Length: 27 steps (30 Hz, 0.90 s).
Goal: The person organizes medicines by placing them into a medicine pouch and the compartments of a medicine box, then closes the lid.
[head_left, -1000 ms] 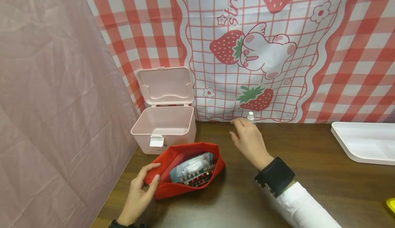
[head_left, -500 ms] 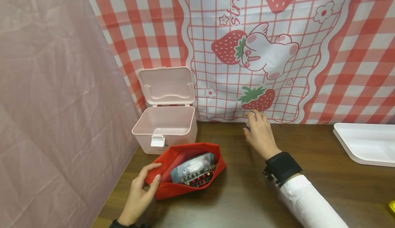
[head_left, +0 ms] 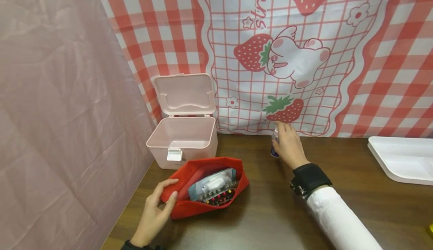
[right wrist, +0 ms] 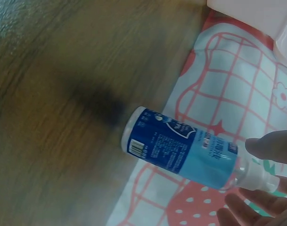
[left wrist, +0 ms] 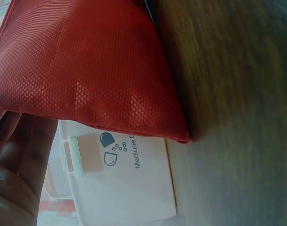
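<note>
At the back of the table my right hand pinches a small spray bottle by its white top, thumb on one side and fingers on the other. The bottle has a blue label and stands nearly upright; whether its base touches the table I cannot tell. My left hand grips the left end of a red zip pouch, holding its mouth wide. Inside the pouch lie a clear-and-teal packet and blister strips with red and yellow pills.
Behind the pouch stands a pale pink medicine box, lid up, with nothing seen inside. A white compartment tray lies at the right. Part of a yellow object shows at the right edge. A strawberry-print cloth hangs behind the table.
My right hand has moved slightly right and taken hold of the spray bottle's top; more of the bottle now shows. The left hand and pouch have stayed in place.
</note>
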Each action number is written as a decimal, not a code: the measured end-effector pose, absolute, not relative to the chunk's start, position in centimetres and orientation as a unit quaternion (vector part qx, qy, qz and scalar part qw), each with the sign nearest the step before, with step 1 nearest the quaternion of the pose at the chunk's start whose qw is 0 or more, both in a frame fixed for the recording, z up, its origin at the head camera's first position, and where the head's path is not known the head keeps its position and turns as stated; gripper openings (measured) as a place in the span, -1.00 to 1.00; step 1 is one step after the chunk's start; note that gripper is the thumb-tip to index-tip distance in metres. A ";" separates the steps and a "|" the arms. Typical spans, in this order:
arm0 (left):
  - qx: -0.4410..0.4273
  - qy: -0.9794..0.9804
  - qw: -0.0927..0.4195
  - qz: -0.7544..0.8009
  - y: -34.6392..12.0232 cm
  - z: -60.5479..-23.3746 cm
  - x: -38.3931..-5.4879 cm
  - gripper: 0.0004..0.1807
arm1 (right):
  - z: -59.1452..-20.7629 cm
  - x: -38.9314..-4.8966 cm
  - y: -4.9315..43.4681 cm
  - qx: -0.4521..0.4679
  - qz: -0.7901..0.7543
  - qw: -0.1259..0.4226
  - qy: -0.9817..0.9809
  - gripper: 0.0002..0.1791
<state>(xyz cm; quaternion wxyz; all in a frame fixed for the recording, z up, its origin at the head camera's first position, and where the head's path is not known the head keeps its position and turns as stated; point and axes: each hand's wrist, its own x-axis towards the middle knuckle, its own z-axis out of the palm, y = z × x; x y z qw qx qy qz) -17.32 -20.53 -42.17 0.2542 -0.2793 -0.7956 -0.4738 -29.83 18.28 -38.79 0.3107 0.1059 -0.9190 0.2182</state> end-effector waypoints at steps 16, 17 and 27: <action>-0.279 -0.796 0.244 -0.479 -19.3 -39.3 -15.9 -0.64 | -39.2 -29.9 18.9 0.079 0.280 0.254 -0.922 -0.39; -0.279 -0.796 0.244 -0.479 -19.3 -39.3 -15.8 -0.64 | -39.2 -29.8 18.9 0.079 0.281 0.254 -0.922 -0.40; -0.281 -0.796 0.244 -0.478 -19.4 -39.4 -15.9 -0.64 | -38.8 -29.1 19.2 0.073 0.278 0.232 -0.929 -0.51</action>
